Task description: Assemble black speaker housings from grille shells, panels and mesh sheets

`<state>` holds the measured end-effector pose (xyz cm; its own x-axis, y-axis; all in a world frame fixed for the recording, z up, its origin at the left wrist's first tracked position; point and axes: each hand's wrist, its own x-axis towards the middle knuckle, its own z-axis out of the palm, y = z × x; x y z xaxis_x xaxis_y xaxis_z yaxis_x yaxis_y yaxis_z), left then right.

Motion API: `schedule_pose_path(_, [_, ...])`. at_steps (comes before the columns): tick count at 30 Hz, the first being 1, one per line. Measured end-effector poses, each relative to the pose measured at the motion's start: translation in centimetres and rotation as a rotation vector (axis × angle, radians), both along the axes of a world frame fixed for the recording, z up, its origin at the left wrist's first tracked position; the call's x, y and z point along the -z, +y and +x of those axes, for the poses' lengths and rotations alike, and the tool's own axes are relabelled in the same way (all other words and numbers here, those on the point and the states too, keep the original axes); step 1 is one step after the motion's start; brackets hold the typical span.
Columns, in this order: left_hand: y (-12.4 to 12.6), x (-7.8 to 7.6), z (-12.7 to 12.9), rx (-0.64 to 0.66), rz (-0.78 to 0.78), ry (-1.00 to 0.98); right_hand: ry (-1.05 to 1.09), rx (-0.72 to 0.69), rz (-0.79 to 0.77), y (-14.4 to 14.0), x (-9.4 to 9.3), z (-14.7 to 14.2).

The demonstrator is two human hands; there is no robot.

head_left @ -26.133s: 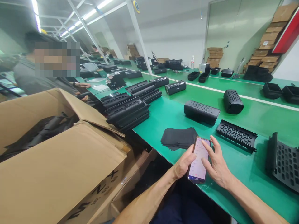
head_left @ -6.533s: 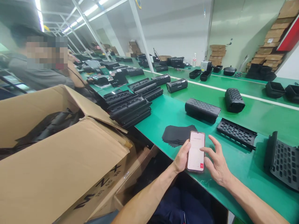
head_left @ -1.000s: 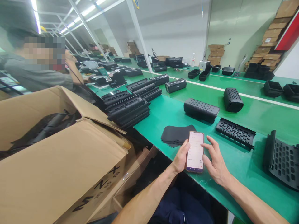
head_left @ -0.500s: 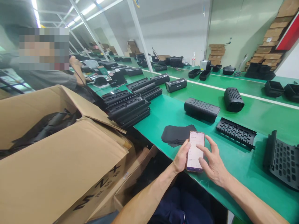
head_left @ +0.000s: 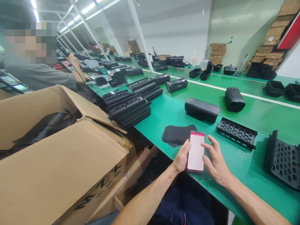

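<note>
A smartphone (head_left: 196, 153) with a reddish-brown case is held upright at the near edge of the green table (head_left: 164, 115). Its screen is mostly blank white under a red bar. My left hand (head_left: 182, 157) is closed around the phone's left side, thumb along the edge. Beside the phone's right edge, my right hand (head_left: 215, 161) has its fingers apart, thumb and forefinger close to the screen, holding nothing. Behind the phone lies a pile of thin black sheets (head_left: 177, 134). A black perforated cover (head_left: 237, 132) and a curved perforated panel (head_left: 284, 162) rest to the right.
A large open cardboard box (head_left: 63, 165) holding dark parts stands at left. Stacked black housings (head_left: 130, 109) lie beyond it. Black perforated casings (head_left: 202, 109) sit on the table and green belt. A co-worker (head_left: 44, 75) sits at far left.
The phone's screen went from a page with text to a blank white page with a red top bar. My right fingers shifted slightly right, off the screen's middle. The co-worker leaned left.
</note>
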<state>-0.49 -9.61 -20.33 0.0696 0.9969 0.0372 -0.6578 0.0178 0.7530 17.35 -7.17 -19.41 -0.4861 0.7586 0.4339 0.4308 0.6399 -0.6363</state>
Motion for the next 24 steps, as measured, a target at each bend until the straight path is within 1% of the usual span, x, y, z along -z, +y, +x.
schedule_pose_path(14, [-0.02, -0.08, 0.01, 0.022, -0.016, -0.006, -0.013, 0.012, 0.011, 0.06, -0.14, 0.02])
schedule_pose_path(24, [0.02, 0.04, -0.02, -0.005, -0.015, 0.006, 0.016, 0.000, -0.011, -0.04, -0.13, 0.02])
